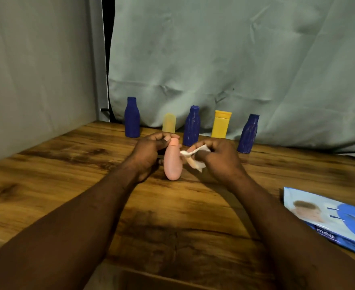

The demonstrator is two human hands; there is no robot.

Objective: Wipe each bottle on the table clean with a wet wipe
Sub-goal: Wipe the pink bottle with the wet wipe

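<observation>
Table (67,164): three blue bottles (191,126), two yellow bottles (220,125), pink bottle (172,164), one wipe (198,165).

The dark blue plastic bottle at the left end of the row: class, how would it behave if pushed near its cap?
The dark blue plastic bottle stands tall on a narrow base on the wooden table, so it would probably tip rather than slide. Its rounded body might roll. It looks rigid, unlikely to break.

Wipes pack (340,225) partly beyond right edge
</observation>
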